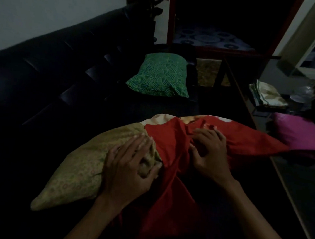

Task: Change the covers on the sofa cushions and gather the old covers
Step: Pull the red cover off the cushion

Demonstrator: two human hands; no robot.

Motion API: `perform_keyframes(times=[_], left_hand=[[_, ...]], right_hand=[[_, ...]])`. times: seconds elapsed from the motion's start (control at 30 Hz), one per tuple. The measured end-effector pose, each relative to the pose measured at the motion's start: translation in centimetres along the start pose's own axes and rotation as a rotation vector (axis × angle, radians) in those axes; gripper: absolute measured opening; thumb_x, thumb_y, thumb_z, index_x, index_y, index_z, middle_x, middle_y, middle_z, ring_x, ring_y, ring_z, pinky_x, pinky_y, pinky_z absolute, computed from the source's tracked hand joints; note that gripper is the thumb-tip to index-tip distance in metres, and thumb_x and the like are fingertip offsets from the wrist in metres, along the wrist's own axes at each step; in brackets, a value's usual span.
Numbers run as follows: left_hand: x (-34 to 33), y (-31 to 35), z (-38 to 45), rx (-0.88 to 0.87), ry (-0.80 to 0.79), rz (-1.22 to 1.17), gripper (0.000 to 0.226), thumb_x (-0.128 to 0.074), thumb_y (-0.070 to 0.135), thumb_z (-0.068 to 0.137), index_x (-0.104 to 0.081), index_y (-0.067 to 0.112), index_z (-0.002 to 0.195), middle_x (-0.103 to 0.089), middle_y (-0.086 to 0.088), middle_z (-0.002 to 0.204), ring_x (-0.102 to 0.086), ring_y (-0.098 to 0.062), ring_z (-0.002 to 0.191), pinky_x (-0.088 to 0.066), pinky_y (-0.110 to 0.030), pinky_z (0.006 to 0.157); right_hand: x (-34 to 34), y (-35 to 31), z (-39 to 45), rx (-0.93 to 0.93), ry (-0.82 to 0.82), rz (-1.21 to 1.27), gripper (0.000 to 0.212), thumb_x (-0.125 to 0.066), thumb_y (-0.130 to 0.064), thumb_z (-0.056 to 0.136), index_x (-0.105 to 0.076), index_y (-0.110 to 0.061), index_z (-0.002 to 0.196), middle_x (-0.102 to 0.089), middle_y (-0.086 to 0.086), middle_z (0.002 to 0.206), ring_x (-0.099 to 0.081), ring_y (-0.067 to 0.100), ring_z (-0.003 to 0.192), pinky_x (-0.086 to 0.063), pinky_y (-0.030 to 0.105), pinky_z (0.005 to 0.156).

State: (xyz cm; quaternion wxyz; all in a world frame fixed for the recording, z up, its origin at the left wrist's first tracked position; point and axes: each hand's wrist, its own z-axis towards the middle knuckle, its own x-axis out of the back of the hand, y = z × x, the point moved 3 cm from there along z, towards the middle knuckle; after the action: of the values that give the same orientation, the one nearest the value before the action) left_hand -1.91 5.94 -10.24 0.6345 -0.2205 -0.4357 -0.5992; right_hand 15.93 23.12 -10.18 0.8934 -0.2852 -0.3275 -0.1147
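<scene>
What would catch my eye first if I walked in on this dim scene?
Brightest is the red cover bunched across the middle, partly over a gold patterned cushion lying on the dark sofa. The left hand grips the cushion where the red fabric ends, while the right hand pinches the red folds. Beyond them a green patterned cushion rests on the seat, and a magenta cushion lies at the right.

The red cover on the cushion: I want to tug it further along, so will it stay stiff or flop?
Likely floppy: the red cover bunches into folds under the right hand and drapes loosely. It probably drags on the cushion, which the left hand grips.
</scene>
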Motion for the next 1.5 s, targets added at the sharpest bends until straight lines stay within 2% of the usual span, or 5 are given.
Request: perform_keyframes(times=[0.73,0.93,1.07,1.17,1.5], left_hand=[[-0.4,2.6,-4.5,-0.284,-0.436,-0.198,0.052,-0.065,0.068,0.078,-0.067,0.033,0.117,-0.059,0.016,0.131,-0.051,-0.002,0.124,-0.039,-0.028,0.104],[0.5,-2.7,1.6,-0.02,-0.121,-0.241,0.036,-0.064,0.04,0.088,-0.07,0.024,0.119,-0.07,0.002,0.118,-0.064,-0.016,0.108,-0.042,-0.024,0.098],[-5.4,-10.0,6.2,0.45,-0.51,-0.09,0.076,-0.05,0.069,0.091,-0.047,0.017,0.147,-0.049,-0.007,0.15,-0.047,-0.028,0.136,-0.038,-0.041,0.112],[-9.6,-11.7,5.0,0.646,-0.698,-0.253,0.072,-0.046,0.08,0.083,-0.073,0.02,0.113,-0.069,-0.012,0.124,-0.062,-0.031,0.118,-0.048,-0.039,0.099],[-5.3,-9.8,5.1,0.491,0.113,-0.401,0.027,-0.062,0.042,0.088,-0.07,0.017,0.083,-0.07,0.003,0.076,-0.067,-0.019,0.074,-0.053,-0.039,0.066]], right_hand=[[-0.7,0.1,-0.2,-0.229,-0.045,0.084,0.032,-0.061,-0.044,0.087,-0.072,-0.027,0.113,-0.07,-0.005,0.113,-0.062,0.016,0.106,-0.047,0.044,0.097],[-6.3,0.0,-3.4,-0.282,-0.209,-0.104,0.051,-0.051,-0.065,0.089,-0.073,-0.028,0.116,-0.07,-0.005,0.119,-0.058,0.02,0.114,-0.043,0.042,0.098],[-6.5,0.8,-3.6,-0.274,-0.153,-0.081,0.05,-0.048,-0.062,0.091,-0.077,-0.026,0.109,-0.072,-0.006,0.114,-0.059,0.019,0.11,-0.045,0.046,0.095],[-6.7,1.2,-4.2,-0.225,-0.091,-0.06,0.037,-0.054,-0.05,0.093,-0.079,-0.025,0.103,-0.073,-0.008,0.107,-0.061,0.02,0.104,-0.047,0.047,0.089],[-6.7,-1.0,-2.0,-0.079,-0.009,0.032,0.024,-0.057,-0.038,0.096,-0.075,-0.025,0.105,-0.07,-0.013,0.11,-0.063,0.016,0.107,-0.044,0.046,0.089]])
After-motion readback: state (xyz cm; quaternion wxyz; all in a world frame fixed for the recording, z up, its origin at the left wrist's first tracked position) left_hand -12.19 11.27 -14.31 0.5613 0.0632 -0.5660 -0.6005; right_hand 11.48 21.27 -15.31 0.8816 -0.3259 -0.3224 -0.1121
